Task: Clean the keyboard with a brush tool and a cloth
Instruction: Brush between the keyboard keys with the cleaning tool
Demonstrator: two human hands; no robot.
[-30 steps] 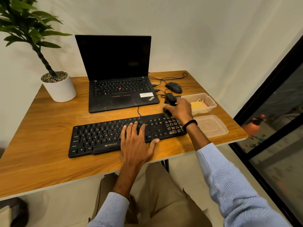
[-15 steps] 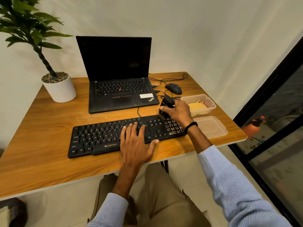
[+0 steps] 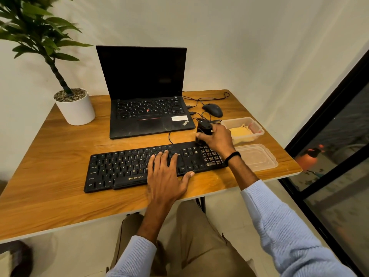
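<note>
A black Zebronics keyboard (image 3: 123, 168) lies across the front of the wooden table (image 3: 50, 176). My left hand (image 3: 166, 174) rests flat on its right-middle keys, fingers straight. My right hand (image 3: 218, 139) grips a black brush tool (image 3: 204, 127) at the keyboard's far right corner, above the number pad; the bristle end is hidden behind my fingers. A yellow cloth (image 3: 240, 133) sits inside a clear plastic box (image 3: 257, 126) to the right of that hand.
An open black laptop (image 3: 147, 96) stands behind the keyboard, with a wired mouse (image 3: 212, 109) and cables to its right. The box's clear lid (image 3: 256, 156) lies near the table's right edge. A potted plant (image 3: 74, 106) stands at the back left.
My right hand has shifted the brush tool a little away from me along the keyboard's far right corner. My left hand has stayed put on the keys.
</note>
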